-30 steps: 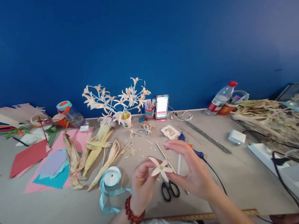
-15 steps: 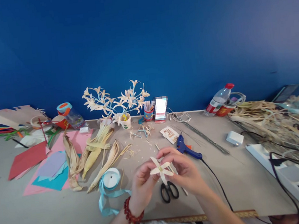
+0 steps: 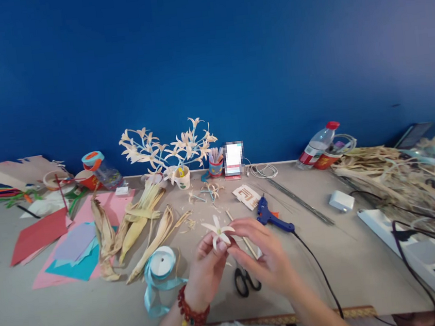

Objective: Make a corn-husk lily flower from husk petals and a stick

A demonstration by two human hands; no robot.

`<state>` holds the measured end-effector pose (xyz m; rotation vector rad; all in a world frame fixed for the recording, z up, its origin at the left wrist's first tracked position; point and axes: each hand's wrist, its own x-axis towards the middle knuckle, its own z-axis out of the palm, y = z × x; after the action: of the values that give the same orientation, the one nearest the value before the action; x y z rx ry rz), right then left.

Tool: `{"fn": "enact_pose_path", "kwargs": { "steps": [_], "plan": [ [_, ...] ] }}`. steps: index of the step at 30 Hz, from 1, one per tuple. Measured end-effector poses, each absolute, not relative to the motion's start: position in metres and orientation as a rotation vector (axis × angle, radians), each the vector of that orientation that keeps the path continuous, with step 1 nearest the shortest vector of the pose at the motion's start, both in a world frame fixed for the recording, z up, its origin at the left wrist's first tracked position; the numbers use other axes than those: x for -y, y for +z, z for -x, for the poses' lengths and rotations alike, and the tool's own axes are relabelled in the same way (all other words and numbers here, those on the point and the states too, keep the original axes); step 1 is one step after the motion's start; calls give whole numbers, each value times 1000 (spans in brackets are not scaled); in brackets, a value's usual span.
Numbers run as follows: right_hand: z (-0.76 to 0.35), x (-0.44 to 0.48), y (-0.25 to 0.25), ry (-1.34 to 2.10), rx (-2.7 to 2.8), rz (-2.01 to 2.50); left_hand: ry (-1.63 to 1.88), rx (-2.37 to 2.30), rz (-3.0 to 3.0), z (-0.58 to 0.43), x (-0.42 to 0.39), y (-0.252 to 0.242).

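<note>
My left hand [image 3: 207, 265] is closed, pinching a pale corn-husk flower [image 3: 219, 231] from below, its petals spread and facing up. To the flower's right, my right hand [image 3: 263, 251] has its thumb and fingers apart, with the fingertips at the edge of the petals. I cannot tell whether they touch. Under my hands lie black-handled scissors [image 3: 247, 283], their blades hidden, and a thin pale stick [image 3: 248, 244]. A spool of light blue ribbon [image 3: 162, 262] rests left of my left hand. A blue glue gun [image 3: 273, 216] lies beyond my right hand.
Dried corn husks [image 3: 137, 233] and coloured paper [image 3: 71, 251] cover the left side. Behind stands a cup [image 3: 182, 179] of husk flowers. Metal wires [image 3: 301, 201], a white charger [image 3: 341, 200], a bottle [image 3: 319, 147] and a power strip [image 3: 409, 251] with cables are on the right.
The flower has tipped from facing me to facing upward and shifted slightly left and up. My right fingers have loosened from it and opened.
</note>
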<state>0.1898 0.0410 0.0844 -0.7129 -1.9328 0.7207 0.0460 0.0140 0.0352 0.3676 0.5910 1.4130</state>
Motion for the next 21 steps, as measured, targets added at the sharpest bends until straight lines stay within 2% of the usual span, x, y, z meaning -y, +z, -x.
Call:
{"fn": "enact_pose_path", "kwargs": {
  "steps": [10, 16, 21],
  "plan": [
    [-184, -40, 84, 789, 1803, 769, 1401, -438, -161, -47, -17, 40],
    [-185, -44, 81, 960, 1698, 860, 1368, -429, -277, -46, -18, 41],
    [-186, -55, 88, 1107, 1844, 901, 1355, -422, -281, -44, -16, 40]
  ]
}}
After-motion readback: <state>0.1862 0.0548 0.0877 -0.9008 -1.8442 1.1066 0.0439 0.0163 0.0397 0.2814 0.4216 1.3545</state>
